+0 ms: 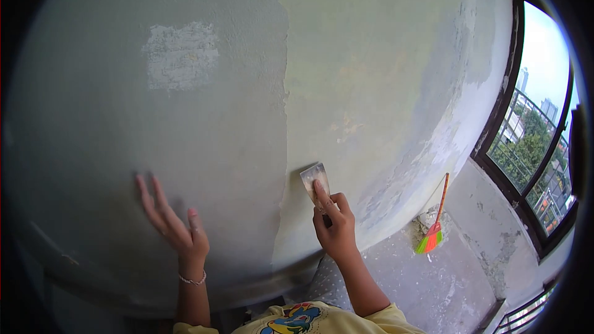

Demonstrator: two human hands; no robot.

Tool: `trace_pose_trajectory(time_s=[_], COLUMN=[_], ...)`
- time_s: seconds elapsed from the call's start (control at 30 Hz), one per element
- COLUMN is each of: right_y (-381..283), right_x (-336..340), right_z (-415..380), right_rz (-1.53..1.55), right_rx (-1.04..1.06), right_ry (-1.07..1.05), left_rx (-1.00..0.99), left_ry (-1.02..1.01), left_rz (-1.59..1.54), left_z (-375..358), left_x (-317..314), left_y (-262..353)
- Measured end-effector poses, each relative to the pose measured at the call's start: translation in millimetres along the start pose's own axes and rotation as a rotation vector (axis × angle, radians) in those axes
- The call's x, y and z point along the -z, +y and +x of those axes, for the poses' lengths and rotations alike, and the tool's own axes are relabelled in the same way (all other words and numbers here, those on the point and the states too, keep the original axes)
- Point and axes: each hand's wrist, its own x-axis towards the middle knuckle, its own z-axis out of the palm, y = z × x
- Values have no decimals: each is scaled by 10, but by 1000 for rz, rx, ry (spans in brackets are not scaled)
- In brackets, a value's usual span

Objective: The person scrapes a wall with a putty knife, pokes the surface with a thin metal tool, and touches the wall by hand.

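My right hand [336, 223] is wrapped round a flat scraper [316, 180], its index finger stretched along the blade. The blade points up and stands at the wall [346, 43], just right of the ragged edge where grey coating meets a greenish surface. My left hand [173, 219] is raised at the lower left with fingers apart and nothing in it; whether its fingertips touch the wall I cannot tell. A rough whitish patch [181, 55] shows on the grey part above it.
A broom [432, 235] with green and orange bristles leans at the lower right, beside some rubble on the spotted floor [402, 284]. At the right is a dark-framed window [516, 86], with trees and buildings beyond.
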Motion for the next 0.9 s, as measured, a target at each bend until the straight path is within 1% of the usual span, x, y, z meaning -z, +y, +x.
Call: trace_pose_trajectory(time_s=[0.03,0.1,0.17,0.2,0.27,0.33,0.4,0.5,0.77,0.9], right_y=[-34,-95,-135,-147,-135,-162,-227,-226,-342,-476], right_x=[25,52,81,86,65,56,55,2,40,127], right_z=[24,57,83,93,121,159,189,263,402,500], right_rz=[36,83,83,76,70,61,58,51,46,57], right_rx=[-15,-20,10,28,19,11,-64,-30,22,55], right_ry=[21,57,86,107,118,133,100,121,106,132], left_rx=[-101,-302,-408,-411,-499,-528,-558,-602,-665,-689], left_ry=[-59,-211,-403,-395,-327,-292,-258,-192,-11,78], left_rz=[-27,113,277,279,318,303,287,232,213,265], left_z=[193,508,768,870,1040,1249,1453,1740,2405,2681], left_x=[-71,-184,-316,-412,-623,-725,-810,-933,-991,-884], left_y=[41,202,464,562,726,896,1023,1132,1292,1267])
